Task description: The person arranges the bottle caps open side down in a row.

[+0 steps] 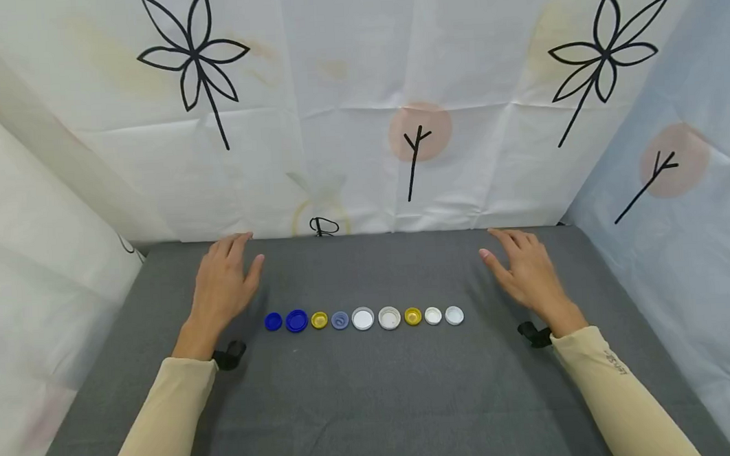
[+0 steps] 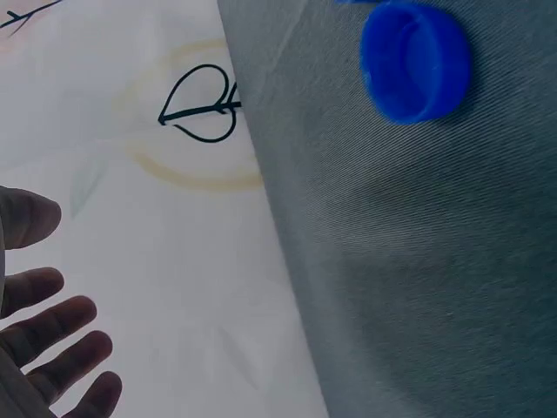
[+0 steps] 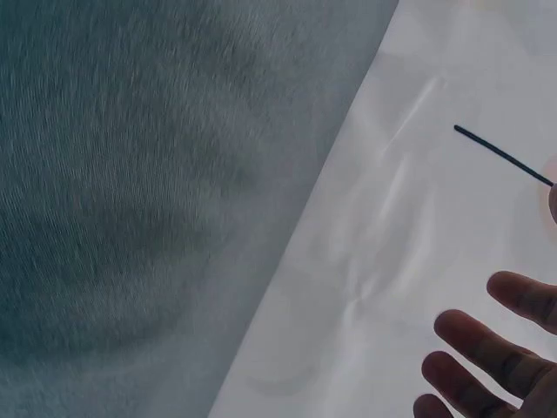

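Note:
A row of bottle caps lies across the middle of the grey table. From the left come a small blue cap (image 1: 273,321), a larger blue cap (image 1: 297,321), a yellow cap (image 1: 319,320) and a pale blue cap (image 1: 340,320). Two wide white caps (image 1: 363,318), a second yellow cap (image 1: 413,316) and two smaller white caps (image 1: 433,315) continue the line to the right. My left hand (image 1: 222,280) is held beyond the row's left end, fingers spread and holding nothing. Past the right end, my right hand (image 1: 528,271) is likewise empty with relaxed fingers. In the left wrist view one blue cap (image 2: 416,63) shows its hollow side.
The grey cloth-covered table (image 1: 361,400) ends at a white fabric backdrop (image 1: 348,146) printed with leaves and twigs. More fabric hangs along the left side (image 1: 33,273) and the right side (image 1: 682,253). Each wrist wears a black strap (image 1: 229,356).

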Demonstrator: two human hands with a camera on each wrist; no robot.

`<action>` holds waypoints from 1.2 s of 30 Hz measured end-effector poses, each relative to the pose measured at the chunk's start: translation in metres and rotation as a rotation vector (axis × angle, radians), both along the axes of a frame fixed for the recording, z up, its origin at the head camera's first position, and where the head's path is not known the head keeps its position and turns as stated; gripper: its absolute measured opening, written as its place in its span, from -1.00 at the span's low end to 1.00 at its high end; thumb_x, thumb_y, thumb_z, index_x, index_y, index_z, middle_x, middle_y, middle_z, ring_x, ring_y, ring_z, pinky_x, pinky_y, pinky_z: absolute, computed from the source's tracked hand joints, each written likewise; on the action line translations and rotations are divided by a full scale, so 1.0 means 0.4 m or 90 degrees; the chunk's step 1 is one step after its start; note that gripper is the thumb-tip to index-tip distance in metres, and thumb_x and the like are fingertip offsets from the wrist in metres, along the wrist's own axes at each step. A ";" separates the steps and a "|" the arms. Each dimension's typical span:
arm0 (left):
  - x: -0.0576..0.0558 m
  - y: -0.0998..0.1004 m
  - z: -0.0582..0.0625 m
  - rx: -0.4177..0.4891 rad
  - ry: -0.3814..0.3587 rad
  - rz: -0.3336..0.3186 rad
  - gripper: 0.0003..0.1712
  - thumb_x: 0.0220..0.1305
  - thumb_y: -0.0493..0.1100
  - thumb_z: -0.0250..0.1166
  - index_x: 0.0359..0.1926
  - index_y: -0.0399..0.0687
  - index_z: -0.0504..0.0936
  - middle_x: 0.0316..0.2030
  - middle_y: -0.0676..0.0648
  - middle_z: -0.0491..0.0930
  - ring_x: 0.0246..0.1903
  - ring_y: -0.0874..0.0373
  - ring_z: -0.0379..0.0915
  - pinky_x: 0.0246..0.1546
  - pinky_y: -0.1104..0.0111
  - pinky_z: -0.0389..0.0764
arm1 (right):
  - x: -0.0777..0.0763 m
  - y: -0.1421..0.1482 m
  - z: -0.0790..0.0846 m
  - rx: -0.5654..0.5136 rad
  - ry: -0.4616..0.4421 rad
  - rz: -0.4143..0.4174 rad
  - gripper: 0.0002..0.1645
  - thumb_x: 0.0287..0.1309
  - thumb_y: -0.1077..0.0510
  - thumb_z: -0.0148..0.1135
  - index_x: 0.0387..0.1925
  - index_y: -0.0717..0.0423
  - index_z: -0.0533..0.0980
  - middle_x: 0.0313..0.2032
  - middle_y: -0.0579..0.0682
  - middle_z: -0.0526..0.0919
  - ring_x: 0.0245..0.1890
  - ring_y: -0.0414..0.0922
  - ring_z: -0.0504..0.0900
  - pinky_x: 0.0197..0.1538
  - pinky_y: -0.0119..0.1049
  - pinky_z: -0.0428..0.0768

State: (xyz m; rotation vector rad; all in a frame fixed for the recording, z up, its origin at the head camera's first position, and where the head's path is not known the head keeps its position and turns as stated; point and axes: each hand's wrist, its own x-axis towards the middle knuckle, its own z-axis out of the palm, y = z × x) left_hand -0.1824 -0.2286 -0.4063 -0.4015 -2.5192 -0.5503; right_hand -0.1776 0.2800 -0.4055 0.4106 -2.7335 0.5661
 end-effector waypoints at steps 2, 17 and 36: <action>0.010 0.000 -0.007 0.022 -0.027 -0.001 -0.51 0.41 -0.21 0.29 0.26 -0.41 0.49 0.14 -0.44 0.50 0.15 -0.42 0.38 0.08 -0.28 0.39 | 0.009 -0.007 -0.006 -0.022 -0.011 0.008 -0.39 0.51 -0.07 0.10 0.35 0.27 0.41 0.18 0.37 0.48 0.21 0.38 0.35 0.22 0.33 0.24; 0.075 -0.003 -0.101 0.176 -0.160 -0.064 -0.61 0.42 -0.27 0.30 0.19 -0.37 0.56 -0.03 -0.34 0.60 -0.05 -0.23 0.52 -0.04 -0.11 0.52 | 0.073 -0.135 -0.069 -0.100 -0.044 0.077 -0.63 0.33 0.14 0.34 0.08 0.26 0.62 -0.10 0.14 0.66 -0.04 0.14 0.54 -0.02 0.14 0.49; 0.096 -0.057 -0.164 0.203 -0.325 -0.070 -0.63 0.37 -0.22 0.37 0.12 -0.33 0.64 -0.10 -0.21 0.69 -0.12 -0.06 0.60 -0.11 0.17 0.61 | 0.061 -0.441 -0.092 -0.171 -0.135 0.241 -0.62 0.33 0.10 0.35 0.07 0.24 0.63 -0.10 0.05 0.67 -0.04 0.02 0.57 0.00 0.00 0.54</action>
